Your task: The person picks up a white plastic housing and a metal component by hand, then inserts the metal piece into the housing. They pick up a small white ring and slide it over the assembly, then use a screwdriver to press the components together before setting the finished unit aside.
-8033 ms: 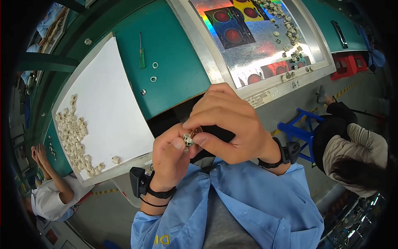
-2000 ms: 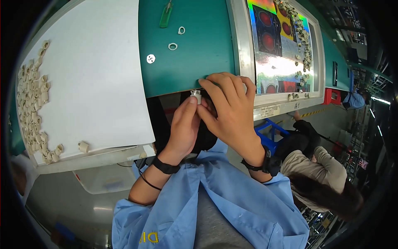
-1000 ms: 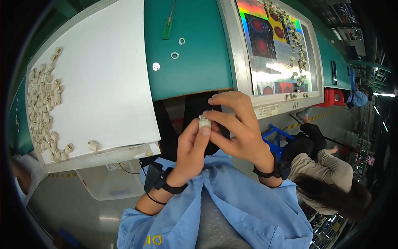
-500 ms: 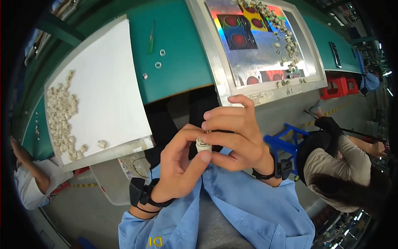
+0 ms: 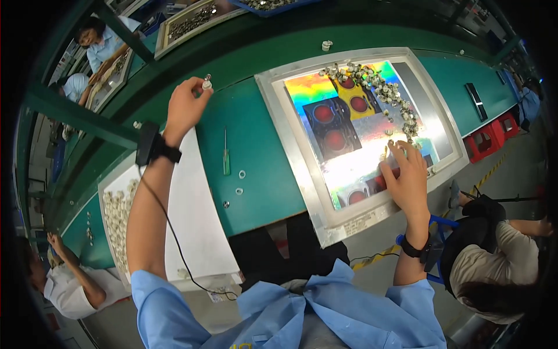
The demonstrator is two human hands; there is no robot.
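Note:
At the upper left, my left hand is raised with thumb and fingers closed on a small white cylindrical part that has a metal piece on top. It is held beyond the white sheet, toward the green ledge. My right hand reaches over the framed tray, fingers stretched and apart. Its fingertips are beside a few small metal-and-white parts on the shiny printed sheet. Whether they touch one is too small to tell.
A green-handled screwdriver and small rings lie on the green table. Many cream parts are heaped on the white sheet. Another such part stands on the far ledge. Co-workers sit at left and right.
My hands have parted from around the white part near my chest. The left has carried one far to the upper left; the right has moved out over the tray. The view has shifted.

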